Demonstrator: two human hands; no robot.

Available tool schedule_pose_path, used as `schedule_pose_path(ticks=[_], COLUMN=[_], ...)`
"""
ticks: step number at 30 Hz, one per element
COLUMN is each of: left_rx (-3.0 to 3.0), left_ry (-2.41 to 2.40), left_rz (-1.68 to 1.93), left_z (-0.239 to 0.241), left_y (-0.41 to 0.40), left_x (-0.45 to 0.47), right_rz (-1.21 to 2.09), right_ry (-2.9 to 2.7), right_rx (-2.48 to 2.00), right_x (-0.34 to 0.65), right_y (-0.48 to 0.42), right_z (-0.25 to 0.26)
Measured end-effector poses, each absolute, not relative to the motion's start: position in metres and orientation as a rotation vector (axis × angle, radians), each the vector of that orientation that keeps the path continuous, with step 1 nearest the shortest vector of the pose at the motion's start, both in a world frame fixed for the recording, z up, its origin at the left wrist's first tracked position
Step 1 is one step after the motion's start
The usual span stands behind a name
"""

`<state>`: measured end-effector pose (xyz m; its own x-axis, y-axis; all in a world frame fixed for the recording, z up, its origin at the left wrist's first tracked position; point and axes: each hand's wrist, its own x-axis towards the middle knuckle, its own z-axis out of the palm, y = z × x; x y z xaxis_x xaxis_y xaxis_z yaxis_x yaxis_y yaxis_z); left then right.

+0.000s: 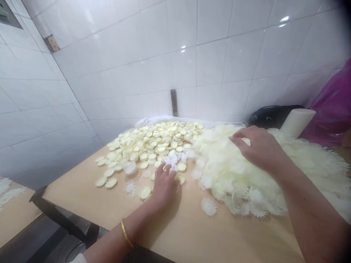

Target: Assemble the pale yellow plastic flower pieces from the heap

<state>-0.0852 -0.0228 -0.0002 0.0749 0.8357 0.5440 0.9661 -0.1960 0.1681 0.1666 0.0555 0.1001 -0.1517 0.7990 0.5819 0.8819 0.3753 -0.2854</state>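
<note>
Right forearm (307, 204) foremost; right hand (259, 149) half-pinched, left hand (165, 184) curled, holdings unclear; arm contact could spill toothed discs (225, 182) over the table's (233, 237) front edge.

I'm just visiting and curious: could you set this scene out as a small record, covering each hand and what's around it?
Left hand: low at the tabletop, beside crumpled white pieces; grip unclear
Worn on left: gold bangle, ring
Right hand: above the serrated-disc heap, thumb and fingertips close together; any held piece unclear
Beyond left hand: pile of pale-yellow, tooth-edged discs; small translucent cup
Between heap and table edge: lone white disc
Back right: off-white cylinder
Backdrop: tiled wall
</note>
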Motion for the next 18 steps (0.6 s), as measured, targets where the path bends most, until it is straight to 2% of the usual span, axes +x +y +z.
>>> schedule_pose_path(ticks=[3, 6, 8, 13, 15, 18], left_rx=[-2.191, -2.208, -2.145, -1.922, -1.879, -1.949], left_ry=[-1.802, -2.013, -2.172, -2.417, -2.480, -2.495], left_rz=[-1.005, -1.362, -1.741, -2.956, -3.147, -3.233], left_z=[0.000, 0.009, 0.019, 0.036, 0.036, 0.033], left_y=[-0.024, -0.015, -0.004, 0.027, 0.035, 0.039], left_x=[-0.087, -0.087, -0.080, -0.040, -0.024, -0.008], right_rz=[-0.153, -0.058, 0.041, 0.146, 0.145, 0.143], right_ry=[-1.956, -1.975, -2.010, -2.046, -2.030, -2.029], right_rx=[-1.428, -1.396, -1.353, -1.315, -1.326, -1.328], right_x=[0.165, 0.161, 0.157, 0.154, 0.154, 0.153], right_y=[0.054, 0.052, 0.050, 0.051, 0.052, 0.053], right_z=[0.101, 0.101, 0.100, 0.097, 0.095, 0.094])
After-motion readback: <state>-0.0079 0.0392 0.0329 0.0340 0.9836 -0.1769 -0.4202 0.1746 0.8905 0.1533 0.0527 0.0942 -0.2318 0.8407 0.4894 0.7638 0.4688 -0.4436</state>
